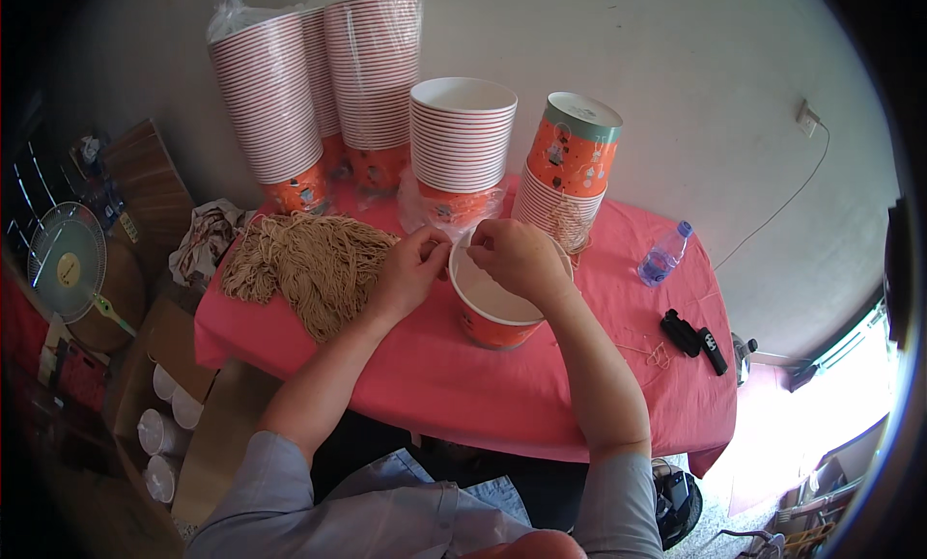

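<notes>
An orange paper bucket (492, 332) with a white inside stands upright before me on the table. My left hand (415, 269) is closed in a pinch at the bucket's left rim. My right hand (517, 257) is curled closed over the far side of the rim, its wrist crossing above the opening. Whatever the fingers of either hand hold is too small or hidden to name. Left of my left hand lies a large bundle of beige cord (314, 265). Behind my right hand stands an upside-down stack of orange buckets (577, 158), with some cord hanging at its side.
Tall wrapped bucket stacks (270, 105) and an upright stack (463, 144) line the back of the red-covered table (425, 385). A plastic bottle (664, 255) and black objects (695, 339) lie at right. A cardboard box (227, 443) and fan (68, 265) stand left.
</notes>
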### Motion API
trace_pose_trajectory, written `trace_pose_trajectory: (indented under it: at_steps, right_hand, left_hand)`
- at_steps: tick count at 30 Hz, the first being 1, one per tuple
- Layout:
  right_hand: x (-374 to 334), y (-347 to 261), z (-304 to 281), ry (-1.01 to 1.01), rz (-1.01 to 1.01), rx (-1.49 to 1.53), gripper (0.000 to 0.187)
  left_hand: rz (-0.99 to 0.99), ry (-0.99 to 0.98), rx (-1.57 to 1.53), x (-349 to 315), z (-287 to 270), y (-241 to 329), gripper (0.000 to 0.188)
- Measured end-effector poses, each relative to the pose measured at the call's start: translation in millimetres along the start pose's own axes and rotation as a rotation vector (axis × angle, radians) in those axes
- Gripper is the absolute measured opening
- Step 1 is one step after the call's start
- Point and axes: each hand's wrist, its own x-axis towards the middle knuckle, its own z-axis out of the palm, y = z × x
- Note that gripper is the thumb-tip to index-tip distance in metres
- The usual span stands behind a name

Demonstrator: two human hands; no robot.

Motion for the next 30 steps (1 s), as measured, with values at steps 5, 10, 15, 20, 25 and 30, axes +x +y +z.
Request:
trace_pose_trajectory:
  at_steps: [5,10,15,20,25,30]
  right_hand:
    - [0,3,0,-0.049,0.024,0.06,0.024]
    - [-1,-3,-7,-0.017,0.064,0.068,0.033]
    - [-1,-3,-8,0.026,0.055,0.034,0.043]
    - [-5,-22,-25,-0.151,0.046,0.482,0.043]
    - [-8,-17,-31,-0.073,0.026,0.644,0.026]
    - [-6,-14,-36,-0.03,0.011,0.8,0.029]
  left_hand:
    - [-0.004,0.121,-0.156,5,-2,-6,0.013]
    - [-0.006,0.341,-0.189,14,-29,2,0.014]
    - [0.175,0.481,-0.215,27,-57,24,0.013]
    - [0.686,0.271,0.292,13,-40,89,0.008]
    - [0.684,0.048,0.212,15,-12,113,0.011]
    - [0.477,0.022,-0.01,19,-14,92,0.03]
